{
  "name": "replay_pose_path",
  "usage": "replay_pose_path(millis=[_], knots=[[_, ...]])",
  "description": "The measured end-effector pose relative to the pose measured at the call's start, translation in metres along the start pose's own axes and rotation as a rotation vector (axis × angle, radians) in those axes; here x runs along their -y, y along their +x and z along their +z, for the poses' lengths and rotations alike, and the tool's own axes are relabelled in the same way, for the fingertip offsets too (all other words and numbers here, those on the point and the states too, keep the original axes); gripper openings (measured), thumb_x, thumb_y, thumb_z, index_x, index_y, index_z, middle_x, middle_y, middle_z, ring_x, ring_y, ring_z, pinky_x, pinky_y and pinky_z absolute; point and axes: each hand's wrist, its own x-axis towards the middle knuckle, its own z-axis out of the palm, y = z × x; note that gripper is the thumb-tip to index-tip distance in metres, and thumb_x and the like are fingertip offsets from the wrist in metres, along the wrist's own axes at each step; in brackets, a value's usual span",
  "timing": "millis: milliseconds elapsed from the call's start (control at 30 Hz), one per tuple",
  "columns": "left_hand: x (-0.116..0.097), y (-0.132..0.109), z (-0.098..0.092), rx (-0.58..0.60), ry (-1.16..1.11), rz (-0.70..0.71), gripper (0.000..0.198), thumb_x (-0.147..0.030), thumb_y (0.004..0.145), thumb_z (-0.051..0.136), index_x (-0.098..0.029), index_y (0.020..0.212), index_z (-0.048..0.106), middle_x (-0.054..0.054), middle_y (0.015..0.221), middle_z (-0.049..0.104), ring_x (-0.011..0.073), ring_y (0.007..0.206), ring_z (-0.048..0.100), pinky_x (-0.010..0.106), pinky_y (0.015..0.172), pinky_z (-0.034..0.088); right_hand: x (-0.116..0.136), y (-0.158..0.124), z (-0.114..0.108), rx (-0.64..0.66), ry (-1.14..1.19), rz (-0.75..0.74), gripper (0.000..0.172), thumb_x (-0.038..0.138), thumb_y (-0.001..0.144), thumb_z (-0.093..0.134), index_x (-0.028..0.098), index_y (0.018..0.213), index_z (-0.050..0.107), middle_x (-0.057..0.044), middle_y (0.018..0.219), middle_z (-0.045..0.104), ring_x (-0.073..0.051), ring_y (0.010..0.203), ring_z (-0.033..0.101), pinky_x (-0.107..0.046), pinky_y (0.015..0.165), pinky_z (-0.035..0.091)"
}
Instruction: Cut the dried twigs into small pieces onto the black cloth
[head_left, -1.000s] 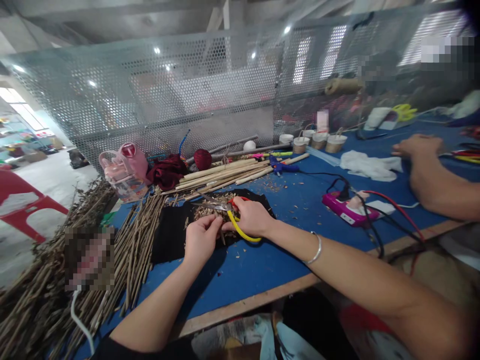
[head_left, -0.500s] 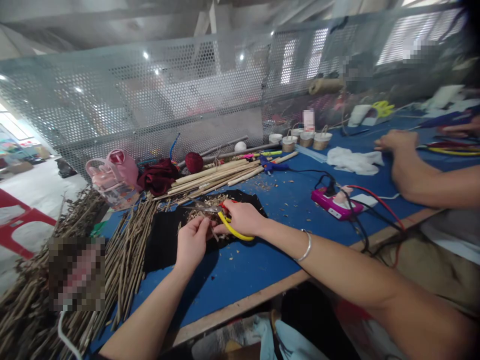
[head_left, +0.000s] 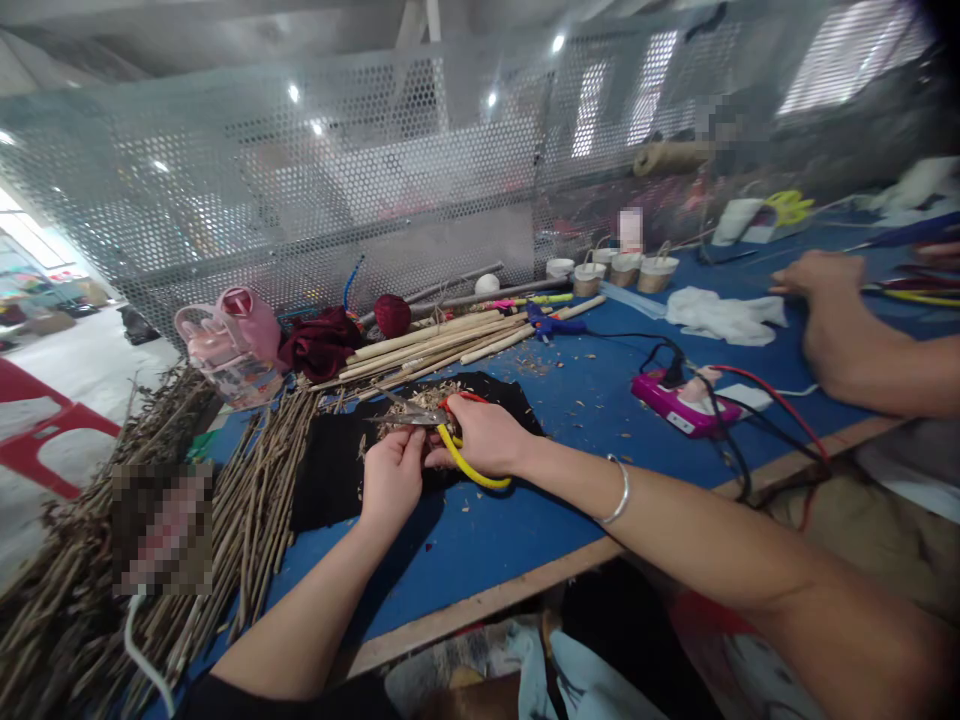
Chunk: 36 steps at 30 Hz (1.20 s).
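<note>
While the head camera has swung a little over the last second, the two hands have hardly shifted, and they sit in the same spot over the black cloth (head_left: 330, 480) as before. The right hand (head_left: 484, 437) is still clenched around the yellow-and-red handles of the scissors (head_left: 420, 416). Their blades point left, low over the heap of wood chips (head_left: 424, 395), and look nearly closed, much as they did a moment ago. The left hand (head_left: 394, 478) stays curled, its fingertips pinched right against the scissor pivot and touching the right hand. Whatever small piece it pinches is hidden behind the fingers, so it cannot be made out. Since neither hand has let go or drawn back, the trimming seems to be mid-cut, with the work held over the cloth near the front of the blue table (head_left: 570, 430).

Just left of the cloth lies a bundle of dark twigs (head_left: 255, 490). Behind it, a row of pale peeled sticks (head_left: 442, 345) is unmoved. A pink power strip (head_left: 667, 400) with cables sits well to the right. The clearest change is farther right, where a co-worker's hand (head_left: 821, 275) now rests flat on the table in a slightly different place.
</note>
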Motion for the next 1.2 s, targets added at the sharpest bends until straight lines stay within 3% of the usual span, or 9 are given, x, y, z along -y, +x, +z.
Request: replay_pose_path(millis=[233, 433, 667, 833, 1033, 1200], knots=[[-0.004, -0.002, 0.004, 0.004, -0.212, -0.141, 0.032, -0.044, 0.076, 0.052, -0.015, 0.082, 0.065, 0.006, 0.078, 0.069, 0.0165, 0.062, 0.062, 0.027, 0.061, 0.049, -0.001, 0.001, 0.003, 0.027, -0.042, 0.043, 0.064, 0.076, 0.065, 0.045, 0.018, 0.093, 0.048, -0.009, 0.083, 0.066, -0.025, 0.078, 0.063, -0.027, 0.059, 0.038], [0.002, 0.002, 0.002, -0.021, -0.184, -0.164, 0.030, -0.044, 0.073, 0.056, -0.015, 0.075, 0.063, 0.004, 0.070, 0.067, 0.0155, 0.061, 0.061, 0.026, 0.058, 0.049, -0.004, 0.003, 0.004, 0.023, -0.063, 0.066, 0.068, 0.079, 0.064, 0.041, 0.018, 0.092, 0.051, -0.009, 0.081, 0.066, -0.025, 0.076, 0.064, -0.027, 0.059, 0.039], [0.007, 0.005, -0.001, 0.003, -0.166, -0.176, 0.032, -0.044, 0.072, 0.057, -0.015, 0.083, 0.066, 0.003, 0.068, 0.065, 0.0143, 0.059, 0.060, 0.025, 0.057, 0.050, -0.008, 0.005, 0.004, 0.045, -0.084, 0.080, 0.064, 0.078, 0.067, 0.037, 0.020, 0.089, 0.053, -0.009, 0.082, 0.066, -0.025, 0.076, 0.063, -0.028, 0.061, 0.040], [0.003, 0.006, -0.002, -0.088, -0.211, -0.199, 0.033, -0.044, 0.068, 0.062, -0.012, 0.080, 0.065, 0.004, 0.068, 0.066, 0.0142, 0.057, 0.060, 0.024, 0.055, 0.049, -0.008, 0.003, 0.001, 0.008, -0.090, 0.039, 0.069, 0.078, 0.062, 0.045, 0.017, 0.095, 0.049, -0.009, 0.083, 0.065, -0.025, 0.077, 0.062, -0.029, 0.062, 0.039], [0.002, 0.005, -0.001, -0.083, -0.207, -0.153, 0.033, -0.042, 0.067, 0.063, -0.013, 0.082, 0.067, 0.006, 0.073, 0.068, 0.0156, 0.062, 0.061, 0.025, 0.058, 0.048, -0.002, 0.002, 0.000, -0.045, -0.021, -0.055, 0.070, 0.073, 0.055, 0.058, 0.016, 0.094, 0.046, -0.010, 0.091, 0.061, -0.025, 0.084, 0.059, -0.029, 0.065, 0.039], [-0.003, 0.002, 0.000, -0.095, -0.174, -0.177, 0.030, -0.042, 0.068, 0.062, -0.012, 0.074, 0.066, 0.004, 0.066, 0.066, 0.0127, 0.054, 0.057, 0.021, 0.049, 0.045, -0.001, 0.002, 0.002, -0.031, -0.035, -0.023, 0.067, 0.072, 0.060, 0.055, 0.016, 0.096, 0.046, -0.009, 0.085, 0.062, -0.024, 0.078, 0.061, -0.028, 0.062, 0.037]])
